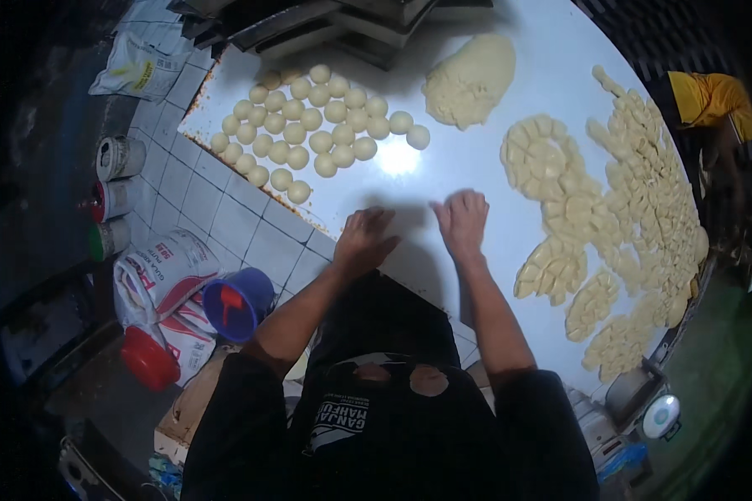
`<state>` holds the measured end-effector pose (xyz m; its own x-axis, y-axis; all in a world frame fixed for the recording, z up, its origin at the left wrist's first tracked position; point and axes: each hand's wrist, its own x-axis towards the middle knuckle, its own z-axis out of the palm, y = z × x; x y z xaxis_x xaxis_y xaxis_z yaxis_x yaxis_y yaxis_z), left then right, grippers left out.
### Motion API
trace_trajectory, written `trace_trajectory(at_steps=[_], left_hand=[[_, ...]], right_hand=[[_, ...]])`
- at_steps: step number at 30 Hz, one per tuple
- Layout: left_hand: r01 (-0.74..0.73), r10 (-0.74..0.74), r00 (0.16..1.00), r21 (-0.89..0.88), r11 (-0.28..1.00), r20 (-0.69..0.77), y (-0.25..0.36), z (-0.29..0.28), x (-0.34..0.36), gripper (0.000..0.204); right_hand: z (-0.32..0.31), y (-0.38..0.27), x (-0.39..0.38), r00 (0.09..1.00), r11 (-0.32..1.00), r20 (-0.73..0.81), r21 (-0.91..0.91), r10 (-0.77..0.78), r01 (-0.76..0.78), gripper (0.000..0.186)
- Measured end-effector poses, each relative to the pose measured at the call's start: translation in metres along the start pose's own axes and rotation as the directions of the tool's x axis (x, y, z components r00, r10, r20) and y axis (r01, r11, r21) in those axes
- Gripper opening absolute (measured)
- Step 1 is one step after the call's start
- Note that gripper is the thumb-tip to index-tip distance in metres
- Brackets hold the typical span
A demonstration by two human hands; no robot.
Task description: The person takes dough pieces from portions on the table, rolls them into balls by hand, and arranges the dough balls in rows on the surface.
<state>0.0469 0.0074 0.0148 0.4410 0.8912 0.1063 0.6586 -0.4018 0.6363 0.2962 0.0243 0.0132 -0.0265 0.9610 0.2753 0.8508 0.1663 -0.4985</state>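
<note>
My left hand (365,238) rests near the front edge of the white worktop (401,179), fingers bent and thumb apart. My right hand (462,219) is just to its right over the bare surface, fingers curved down and thumb out. I see nothing held in either. Rows of pale dough balls (301,125) lie up and to the left of my hands. A large lump of soft dough (468,79) sits at the top middle, and many flattened, segmented dough pieces (543,159) cover the right side.
Dark stacked trays (309,25) stand at the far top. Left are a tiled ledge (175,167), sacks (167,267), lidded buckets (113,196), a blue bucket (238,305) and a red basin (146,359). Another person in a yellow top (710,104) is beyond the right edge; a pot (660,413) sits lower right.
</note>
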Motion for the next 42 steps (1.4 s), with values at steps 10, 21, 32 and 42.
trace_trajectory(at_steps=[10,21,32,42], left_hand=[[-0.031,0.031,0.999,-0.034,0.999,0.010,-0.012,-0.010,-0.013,0.052],[-0.103,0.103,0.995,-0.042,0.994,0.005,-0.026,0.003,-0.018,0.045],[0.287,-0.066,0.880,-0.416,0.863,0.470,0.134,0.075,-0.006,0.043],[0.711,-0.520,0.702,-0.442,0.547,0.486,0.129,0.017,-0.089,0.028]], right_hand=[[-0.061,-0.080,0.038,0.871,0.869,0.331,0.216,0.364,-0.445,0.038],[-0.034,-0.081,-0.123,0.939,0.945,0.171,0.089,0.298,-0.316,0.042],[-0.110,0.063,-0.210,0.707,0.795,-0.408,0.086,0.578,-0.600,0.027],[-0.121,0.027,-0.250,0.887,0.898,-0.148,0.124,0.437,-0.422,0.043]])
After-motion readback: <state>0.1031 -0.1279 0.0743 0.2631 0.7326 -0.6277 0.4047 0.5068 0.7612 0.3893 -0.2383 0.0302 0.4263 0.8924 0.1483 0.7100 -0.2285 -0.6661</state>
